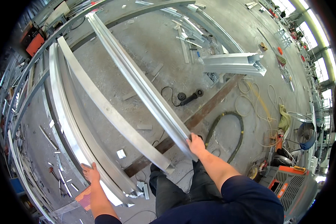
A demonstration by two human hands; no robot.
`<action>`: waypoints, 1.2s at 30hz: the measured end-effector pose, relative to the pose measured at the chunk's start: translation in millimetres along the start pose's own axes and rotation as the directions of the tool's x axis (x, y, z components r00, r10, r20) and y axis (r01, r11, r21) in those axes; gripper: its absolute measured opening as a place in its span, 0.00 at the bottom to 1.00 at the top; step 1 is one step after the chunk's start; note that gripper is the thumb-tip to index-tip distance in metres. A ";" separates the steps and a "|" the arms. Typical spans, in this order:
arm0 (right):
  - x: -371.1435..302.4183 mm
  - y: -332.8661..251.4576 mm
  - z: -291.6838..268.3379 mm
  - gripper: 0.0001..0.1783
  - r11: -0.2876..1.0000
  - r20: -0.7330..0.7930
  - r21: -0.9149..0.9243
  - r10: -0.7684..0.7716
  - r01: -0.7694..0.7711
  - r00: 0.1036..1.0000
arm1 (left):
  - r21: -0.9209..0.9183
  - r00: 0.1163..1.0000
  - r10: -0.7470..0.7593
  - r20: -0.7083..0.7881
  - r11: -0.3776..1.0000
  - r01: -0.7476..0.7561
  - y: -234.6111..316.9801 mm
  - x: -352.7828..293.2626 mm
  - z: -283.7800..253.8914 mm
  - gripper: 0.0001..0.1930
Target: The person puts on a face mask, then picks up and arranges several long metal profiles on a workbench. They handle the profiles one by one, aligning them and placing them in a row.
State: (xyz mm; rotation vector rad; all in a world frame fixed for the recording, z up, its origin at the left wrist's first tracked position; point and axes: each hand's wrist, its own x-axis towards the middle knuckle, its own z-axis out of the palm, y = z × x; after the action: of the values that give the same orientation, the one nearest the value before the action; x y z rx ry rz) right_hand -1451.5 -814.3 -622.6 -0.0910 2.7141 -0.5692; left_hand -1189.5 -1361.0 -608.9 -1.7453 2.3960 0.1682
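A long grooved metal profile (138, 84) runs from the far left to just in front of my legs. At its near end, my right hand (196, 146) is closed on the right-hand edge, the fingertips partly hidden. My left hand (91, 174) lies on the outer edge of a shiny metal profile (65, 108) at the left, its fingers apart. Beside that piece rests another long metal profile (95, 149). Between my two hands stretches a plain flat-sided metal bar (112, 119), touched by neither hand.
A rusty beam (216, 99) crosses beneath the profiles. An angle grinder (190, 98) with its cable lies on the floor ahead. Stacked profiles (231, 63) stand at the far right. A looped dark hose (239, 138) and a grey-orange machine (293, 190) are on the right.
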 end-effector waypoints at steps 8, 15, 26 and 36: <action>55.4 47.4 -46.6 0.28 0.957 0.255 0.247 0.086 -0.151 0.963 | -0.132 0.984 0.163 0.077 0.980 -0.152 26.9 -213.4 -40.4 0.44; 99.6 93.6 -186.1 0.26 0.724 0.551 0.560 0.036 -0.402 0.833 | 0.035 0.720 0.102 0.687 0.984 -0.172 40.8 -403.4 -47.0 0.38; 171.4 181.4 -268.6 0.18 0.904 0.031 0.402 0.148 -0.148 0.988 | -0.286 0.810 0.025 0.585 0.942 0.177 109.3 -377.8 -34.7 0.31; 279.6 269.5 -327.0 0.17 0.893 -0.157 -0.091 0.424 -0.441 0.892 | -0.291 0.755 -0.033 0.655 0.911 0.292 150.7 -431.4 -18.1 0.30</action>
State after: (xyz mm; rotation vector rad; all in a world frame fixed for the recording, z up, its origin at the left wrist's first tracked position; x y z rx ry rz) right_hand -1827.8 -482.2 -546.2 0.5298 2.7638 -0.2789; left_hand -1205.1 -916.0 -504.5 -1.6542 1.7627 1.0818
